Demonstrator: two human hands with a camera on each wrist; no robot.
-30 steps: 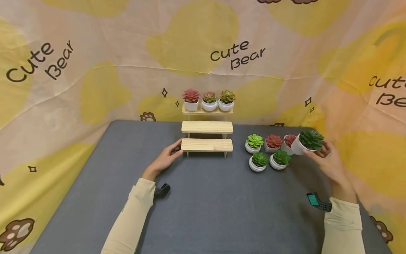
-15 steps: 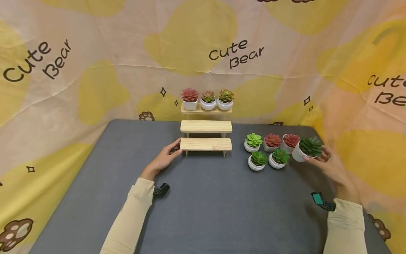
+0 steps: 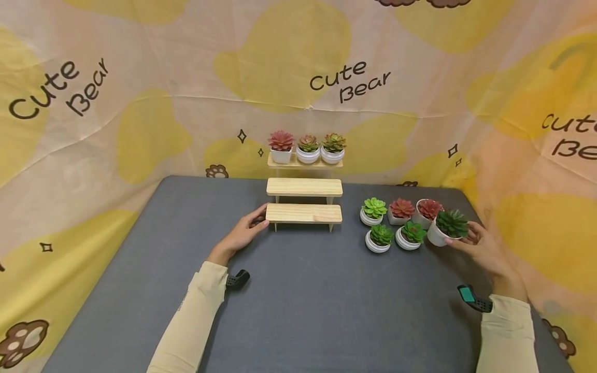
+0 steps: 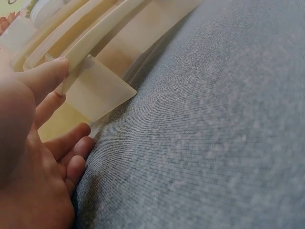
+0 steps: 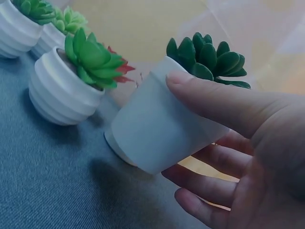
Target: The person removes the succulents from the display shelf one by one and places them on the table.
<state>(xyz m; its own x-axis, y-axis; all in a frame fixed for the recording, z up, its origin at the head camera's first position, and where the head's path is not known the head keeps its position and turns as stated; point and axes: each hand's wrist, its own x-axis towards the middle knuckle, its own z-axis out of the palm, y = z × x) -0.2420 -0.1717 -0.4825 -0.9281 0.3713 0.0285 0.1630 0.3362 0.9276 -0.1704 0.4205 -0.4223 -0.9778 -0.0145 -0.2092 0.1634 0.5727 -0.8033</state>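
My right hand (image 3: 485,254) grips a dark green succulent in a smooth white pot (image 5: 162,119), thumb near the rim and fingers around the far side. The pot leans and seems just off the table, in front of a red succulent in a round white pot (image 3: 428,210). My left hand (image 3: 240,235) pinches the left end of the lowest shelf of a three-tier wooden display stand (image 3: 303,212); its thumb (image 4: 52,74) lies on the shelf edge and the other fingers hang loosely below. The stand's top shelf bears a pink succulent (image 3: 281,142) and two multicoloured succulents (image 3: 333,145).
Left of the held pot stand a light green succulent (image 3: 374,208), a red succulent in a square pot (image 3: 401,210) and two green succulents (image 3: 413,233) in ribbed white pots. A grey cloth (image 3: 298,305) covers the table. Printed fabric (image 3: 261,62) hangs behind and beside it.
My right hand has brought the dark green succulent lower and toward the front, uncovering more of the red succulent behind it. The left hand and the stand stay in place.
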